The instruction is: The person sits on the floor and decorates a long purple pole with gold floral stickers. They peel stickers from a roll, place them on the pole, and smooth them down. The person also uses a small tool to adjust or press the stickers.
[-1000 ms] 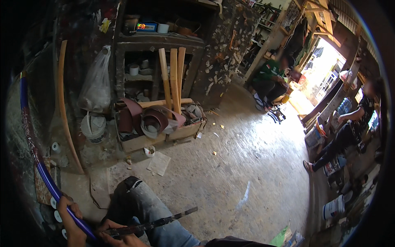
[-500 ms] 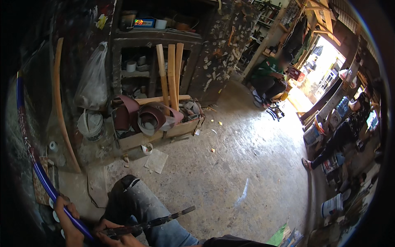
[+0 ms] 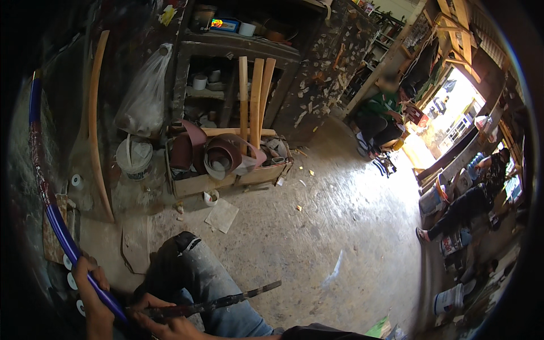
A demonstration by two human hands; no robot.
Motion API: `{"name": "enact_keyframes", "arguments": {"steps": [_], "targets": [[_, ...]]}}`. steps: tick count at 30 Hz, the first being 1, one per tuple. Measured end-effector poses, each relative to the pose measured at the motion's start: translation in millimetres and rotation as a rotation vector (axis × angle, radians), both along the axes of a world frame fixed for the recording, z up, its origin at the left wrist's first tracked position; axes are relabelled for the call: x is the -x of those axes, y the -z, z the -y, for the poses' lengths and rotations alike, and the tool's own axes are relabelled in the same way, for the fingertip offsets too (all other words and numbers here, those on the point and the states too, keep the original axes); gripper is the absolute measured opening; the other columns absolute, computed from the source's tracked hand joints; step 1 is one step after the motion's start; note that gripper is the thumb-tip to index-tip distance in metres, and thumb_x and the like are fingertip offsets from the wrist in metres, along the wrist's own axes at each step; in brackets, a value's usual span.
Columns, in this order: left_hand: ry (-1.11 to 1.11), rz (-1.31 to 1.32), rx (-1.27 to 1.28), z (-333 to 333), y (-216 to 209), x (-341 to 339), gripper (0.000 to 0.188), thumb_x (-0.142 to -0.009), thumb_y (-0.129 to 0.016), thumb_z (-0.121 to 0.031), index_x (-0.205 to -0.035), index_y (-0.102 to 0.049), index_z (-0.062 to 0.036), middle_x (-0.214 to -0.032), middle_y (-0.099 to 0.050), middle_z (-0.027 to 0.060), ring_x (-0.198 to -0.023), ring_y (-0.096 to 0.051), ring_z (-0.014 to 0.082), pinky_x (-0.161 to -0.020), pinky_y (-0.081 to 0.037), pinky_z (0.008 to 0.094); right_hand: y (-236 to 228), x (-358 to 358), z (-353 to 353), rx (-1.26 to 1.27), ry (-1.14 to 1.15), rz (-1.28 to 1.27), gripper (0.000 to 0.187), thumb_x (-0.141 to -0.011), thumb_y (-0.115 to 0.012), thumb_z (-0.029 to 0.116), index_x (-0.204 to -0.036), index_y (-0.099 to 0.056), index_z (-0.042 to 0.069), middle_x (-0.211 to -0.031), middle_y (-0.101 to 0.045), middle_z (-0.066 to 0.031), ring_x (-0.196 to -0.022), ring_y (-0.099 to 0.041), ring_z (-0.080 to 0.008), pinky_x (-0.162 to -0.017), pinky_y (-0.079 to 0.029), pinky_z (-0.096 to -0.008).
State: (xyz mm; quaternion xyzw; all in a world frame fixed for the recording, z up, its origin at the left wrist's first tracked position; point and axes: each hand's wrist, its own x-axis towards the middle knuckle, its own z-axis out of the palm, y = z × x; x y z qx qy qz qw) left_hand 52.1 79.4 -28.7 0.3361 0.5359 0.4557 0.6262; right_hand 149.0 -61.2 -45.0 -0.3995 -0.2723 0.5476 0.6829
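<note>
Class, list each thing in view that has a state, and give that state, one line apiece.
Left hand: closed round the blue rod
Blue rod: curved, held
Right hand: closed on the dark strip
Dark strip: held, far end free
Tall wooden strip: bowed, upright
Plastic bag: hanging, bulging
Box: open-topped, filled
Reddish sheets: curled
Three wooden sticks: standing
Doorway: open, bright

The blue rod [image 3: 61,229] looks glossy, 3 slats [image 3: 256,93] matt wood, the bag [image 3: 141,99] plastic.
</note>
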Motion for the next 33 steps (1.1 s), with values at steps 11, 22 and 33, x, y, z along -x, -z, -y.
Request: {"name": "enact_keyframes", "arguments": {"steps": [11,22,33], "targets": [[-0.007,0.004,-0.078,-8.0,3.1,11.3,0.02,-0.085,-0.052,-0.023,-0.071,-0.04,-0.0168,-0.056,-0.032,-0.0038,-0.046,-0.033,0.0062,-0.044,-0.028,0.0215,9.2,13.8,-15.0,-0.001,-0.029,0.03,0.011,-0.089,-0.059,0.012,-0.092,-0.06,0.001,-0.079,-0.063,-0.0042,-0.071,-0.058,-0.0093,-0.063,-0.049,-0.0253],[0.004,0.017,0.009,-18.9,7.0,28.7,0.016,-0.082,-0.054,-0.021,-0.073,-0.043,-0.0147,-0.057,-0.036,-0.0033,-0.045,-0.034,0.007,-0.043,-0.029,0.0218,5.5,23.6,-19.9,0.024,-0.037,0.054,0.013,-0.09,-0.059,0.013,-0.092,-0.06,0.001,-0.079,-0.063,-0.0039,-0.071,-0.059,-0.0091,-0.062,-0.049,-0.0246],[0.033,0.02,-0.012,-16.1,9.5,28.7,0.017,-0.084,-0.053,-0.023,-0.074,-0.042,-0.0152,-0.06,-0.034,-0.0041,-0.046,-0.032,0.0068,-0.045,-0.028,0.0221,8.3,23.9,-18.3,0.018,-0.029,0.048,0.014,-0.091,-0.059,0.015,-0.092,-0.059,0.001,-0.078,-0.063,-0.0034,-0.071,-0.059,-0.0086,-0.062,-0.049,-0.0245]]}}
